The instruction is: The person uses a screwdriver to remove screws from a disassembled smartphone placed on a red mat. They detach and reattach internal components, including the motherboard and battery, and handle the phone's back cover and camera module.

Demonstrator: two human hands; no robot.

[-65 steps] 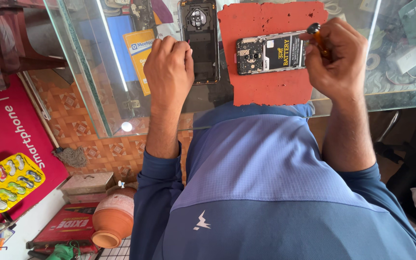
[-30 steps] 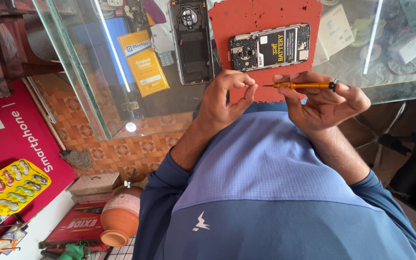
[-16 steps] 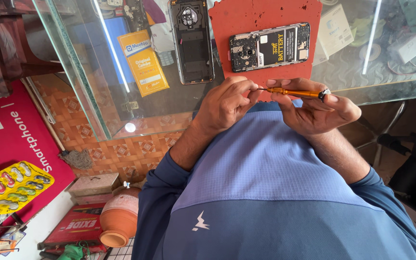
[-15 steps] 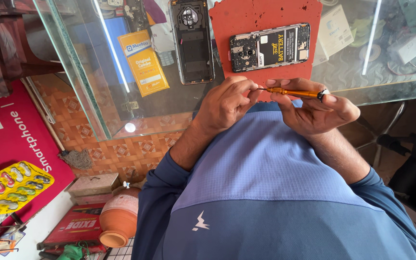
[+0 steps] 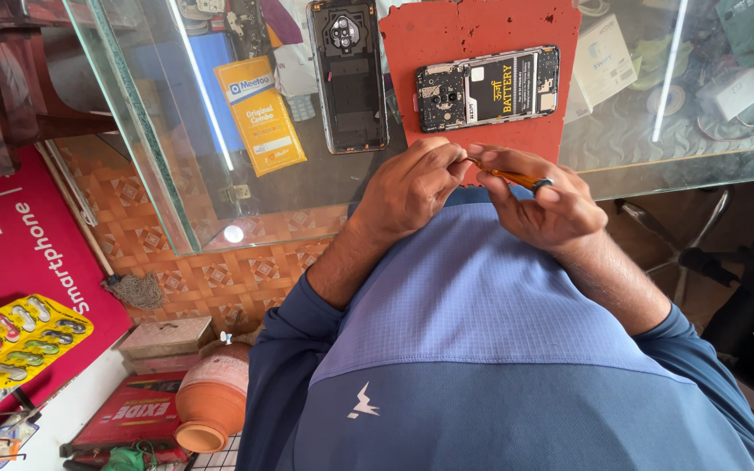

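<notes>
My right hand (image 5: 544, 208) holds a thin orange screwdriver (image 5: 510, 177) near the front edge of the glass counter. The fingertips of my left hand (image 5: 414, 187) pinch the tool's tip, so both hands meet just above my chest. Beyond them an opened phone (image 5: 487, 87) lies with its circuit board and black battery exposed on a red work mat (image 5: 482, 26). To the mat's left lies the phone's black back cover (image 5: 348, 74), inner side up. Whether a screw sits between my left fingertips is hidden.
The glass counter (image 5: 621, 153) shows boxes, a yellow packet (image 5: 259, 113) and small parts on the shelf under it. On the tiled floor to the left are a clay pot (image 5: 211, 403), a red box (image 5: 137, 420), a red poster and a yellow blister card (image 5: 15, 336).
Both hands left the opened phone and came back toward my chest. The left fingers closed onto the screwdriver's tip, and the two hands drew closer together.
</notes>
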